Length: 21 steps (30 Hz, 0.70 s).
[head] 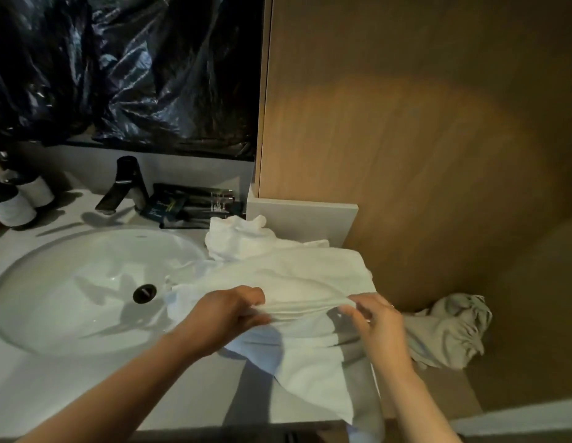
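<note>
A person stands at a pale bathroom counter (96, 388), seen from above their own arms. A white towel (310, 276) lies spread over the counter's right end. Its left edge laps over the right rim of the oval sink (54, 266), and its near corner hangs past the counter's front edge. The left hand (227, 314) is curled, knuckles up, and grips a raised fold near the towel's middle. The right hand (377, 327) pinches the same fold at its other end with its fingertips, so a ridge of cloth is pulled taut between the two hands. A second, crumpled white cloth (236, 238) sits at the counter's back right corner, touching the far edge of the spread towel. Behind the sink, at the counter's back edge, stands a black tap (125, 187), with a dark tray of toiletry packets (195, 203) just beside it on the right. Two dark-topped bottles (19, 199) stand at the back left corner. Crinkled black plastic sheeting (118, 68) covers the wall above the counter, and a wood-panelled wall (406, 123) rises to the right. Below that wall, beyond the counter's right end, lies a bunched grey cloth (451, 330).
</note>
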Available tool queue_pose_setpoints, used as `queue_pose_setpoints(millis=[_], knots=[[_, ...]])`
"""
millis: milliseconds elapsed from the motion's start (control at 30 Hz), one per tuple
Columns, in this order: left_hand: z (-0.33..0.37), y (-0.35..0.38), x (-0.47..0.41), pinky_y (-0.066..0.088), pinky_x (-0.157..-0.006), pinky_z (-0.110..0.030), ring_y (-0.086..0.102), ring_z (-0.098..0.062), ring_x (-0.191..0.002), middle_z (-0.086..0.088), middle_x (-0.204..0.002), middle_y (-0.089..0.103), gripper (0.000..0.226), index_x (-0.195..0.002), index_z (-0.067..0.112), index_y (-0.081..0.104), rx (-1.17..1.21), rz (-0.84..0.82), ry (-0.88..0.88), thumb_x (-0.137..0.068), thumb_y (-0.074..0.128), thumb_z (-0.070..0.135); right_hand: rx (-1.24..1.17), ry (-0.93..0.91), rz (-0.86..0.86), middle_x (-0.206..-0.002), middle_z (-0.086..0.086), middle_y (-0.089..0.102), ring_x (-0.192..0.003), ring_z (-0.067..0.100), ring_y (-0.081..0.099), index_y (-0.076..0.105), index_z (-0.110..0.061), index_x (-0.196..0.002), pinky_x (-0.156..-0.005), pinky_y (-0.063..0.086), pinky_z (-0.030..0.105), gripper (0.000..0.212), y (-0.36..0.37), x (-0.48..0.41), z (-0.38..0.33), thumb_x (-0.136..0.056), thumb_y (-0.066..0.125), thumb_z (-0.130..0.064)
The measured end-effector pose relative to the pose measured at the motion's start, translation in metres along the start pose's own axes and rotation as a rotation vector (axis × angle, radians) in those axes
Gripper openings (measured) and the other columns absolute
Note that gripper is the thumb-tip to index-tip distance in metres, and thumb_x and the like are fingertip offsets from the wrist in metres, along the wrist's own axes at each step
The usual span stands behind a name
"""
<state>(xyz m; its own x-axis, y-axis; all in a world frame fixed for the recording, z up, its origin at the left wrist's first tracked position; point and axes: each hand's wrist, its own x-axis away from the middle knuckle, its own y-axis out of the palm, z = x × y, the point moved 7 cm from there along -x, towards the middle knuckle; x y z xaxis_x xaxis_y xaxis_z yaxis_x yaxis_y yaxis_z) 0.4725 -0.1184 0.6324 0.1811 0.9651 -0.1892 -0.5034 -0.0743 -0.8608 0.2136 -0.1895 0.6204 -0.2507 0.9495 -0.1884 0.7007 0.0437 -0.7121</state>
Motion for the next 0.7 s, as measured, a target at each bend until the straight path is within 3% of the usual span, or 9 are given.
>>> queue_pose_setpoints(millis=[67, 167, 300, 367, 467, 600, 700], knots=[[-0.006, 0.014, 0.007, 0.046, -0.064, -0.020, 0.054, -0.005, -0.069, 0.011, -0.080, 0.058, 0.051, -0.090, 0.028, 0.057, 0.021, -0.063, -0.040, -0.082, 0.034, 0.073, -0.034, 0.030, -0.023, -0.093, -0.021, 0.063, -0.083, 0.000, 0.060, 0.066, -0.041, -0.092, -0.070, 0.048, 0.013, 0.018, 0.003, 0.009, 0.007, -0.085, 0.074, -0.027], [-0.009, 0.029, 0.015, 0.049, -0.071, -0.020, 0.057, -0.005, -0.077, 0.012, -0.091, 0.060, 0.058, -0.100, 0.028, 0.061, 0.059, -0.175, -0.069, -0.079, 0.037, 0.076, -0.136, 0.086, -0.064, -0.106, -0.019, 0.061, -0.088, 0.001, 0.063, 0.066, -0.037, -0.099, -0.079, 0.052, 0.013, 0.025, 0.009, 0.021, 0.020, -0.081, 0.078, -0.025], [-0.009, 0.042, 0.022, 0.051, -0.078, -0.022, 0.057, -0.003, -0.083, 0.013, -0.094, 0.060, 0.060, -0.102, 0.032, 0.064, 0.128, -0.253, -0.119, -0.079, 0.034, 0.079, -0.318, 0.219, -0.151, -0.116, -0.015, 0.060, -0.101, 0.005, 0.065, 0.070, -0.033, -0.100, -0.092, 0.050, 0.019, 0.029, 0.019, 0.038, 0.033, -0.072, 0.077, -0.038], [-0.002, 0.037, 0.019, 0.050, -0.073, -0.024, 0.056, -0.004, -0.075, 0.012, -0.082, 0.058, 0.054, -0.087, 0.031, 0.065, 0.175, -0.193, -0.119, -0.085, 0.032, 0.074, -0.336, 0.277, -0.090, -0.098, -0.016, 0.066, -0.091, 0.004, 0.066, 0.072, -0.038, -0.083, -0.085, 0.052, 0.025, 0.008, 0.015, 0.044, 0.038, -0.080, 0.076, -0.031], [0.013, 0.021, -0.006, 0.047, -0.062, -0.026, 0.053, -0.008, -0.065, 0.005, -0.072, 0.057, 0.046, -0.076, 0.020, 0.065, 0.109, -0.028, -0.050, -0.092, 0.043, 0.058, -0.324, 0.399, 0.007, -0.053, -0.009, 0.055, -0.054, 0.005, 0.052, 0.057, -0.030, -0.050, -0.062, 0.042, 0.028, 0.042, 0.011, 0.046, 0.048, -0.090, 0.065, -0.041], [0.023, 0.001, -0.063, 0.038, -0.072, -0.024, 0.054, -0.016, -0.077, -0.001, -0.086, 0.060, 0.015, -0.086, 0.014, 0.066, 0.077, 0.141, -0.045, -0.088, 0.066, 0.029, -0.465, 0.846, -0.097, -0.060, 0.004, 0.069, -0.056, 0.017, 0.065, 0.067, -0.009, -0.068, -0.072, 0.052, 0.034, 0.049, 0.030, 0.036, 0.057, -0.089, 0.061, -0.053], [0.013, 0.015, -0.100, 0.039, -0.093, -0.030, 0.050, -0.021, -0.107, -0.006, -0.115, 0.057, 0.035, -0.115, 0.014, 0.058, 0.030, 0.008, -0.148, -0.092, 0.059, 0.041, -0.649, 1.002, -0.093, -0.061, 0.008, 0.065, -0.058, 0.022, 0.068, 0.062, -0.004, -0.077, -0.084, 0.056, 0.038, 0.038, 0.045, 0.031, 0.056, -0.091, 0.065, -0.039]])
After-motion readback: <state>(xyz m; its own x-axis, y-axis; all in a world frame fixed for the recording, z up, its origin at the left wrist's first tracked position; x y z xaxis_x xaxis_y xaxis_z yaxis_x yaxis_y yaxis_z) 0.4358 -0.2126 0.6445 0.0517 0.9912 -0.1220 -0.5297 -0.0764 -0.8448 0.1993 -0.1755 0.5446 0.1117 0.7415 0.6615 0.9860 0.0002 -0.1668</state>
